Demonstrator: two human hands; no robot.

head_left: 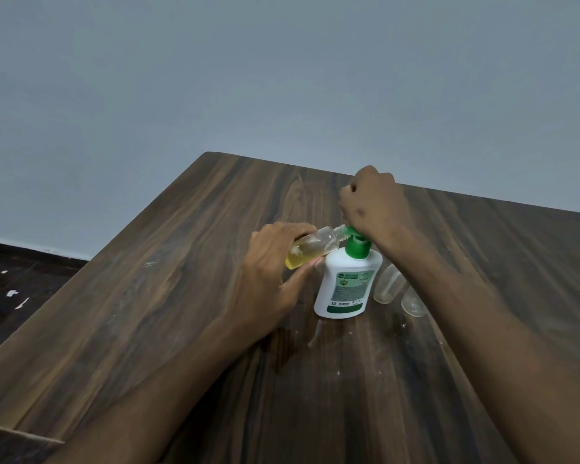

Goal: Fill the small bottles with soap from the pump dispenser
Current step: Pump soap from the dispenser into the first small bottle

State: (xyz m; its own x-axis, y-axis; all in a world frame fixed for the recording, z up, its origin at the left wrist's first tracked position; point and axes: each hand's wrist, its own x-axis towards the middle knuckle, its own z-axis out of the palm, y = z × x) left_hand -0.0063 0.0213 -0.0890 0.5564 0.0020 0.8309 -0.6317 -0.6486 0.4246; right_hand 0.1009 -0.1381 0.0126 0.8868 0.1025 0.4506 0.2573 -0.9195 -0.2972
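Both our forearms ran up from the near edge over the dark wooden table (181, 296), the biggest thing before us. On it stood the white pump dispenser (347, 289), upright, with two clear empty bottles (387, 286) just beside it on its right, partly hidden by our right arm. Our right hand (374, 205) sat curled on top of the green pump head (357, 244), pressing it. Our left hand (275, 262) gripped the small bottle (310, 249), tilted almost flat, its mouth against the spout. Yellow soap filled roughly its lower half, though the blur left the level uncertain. To do this well, we judged, we should keep the mouth snug on the spout, press slowly and fully, and raise the neck as the soap climbed, lest it spill.
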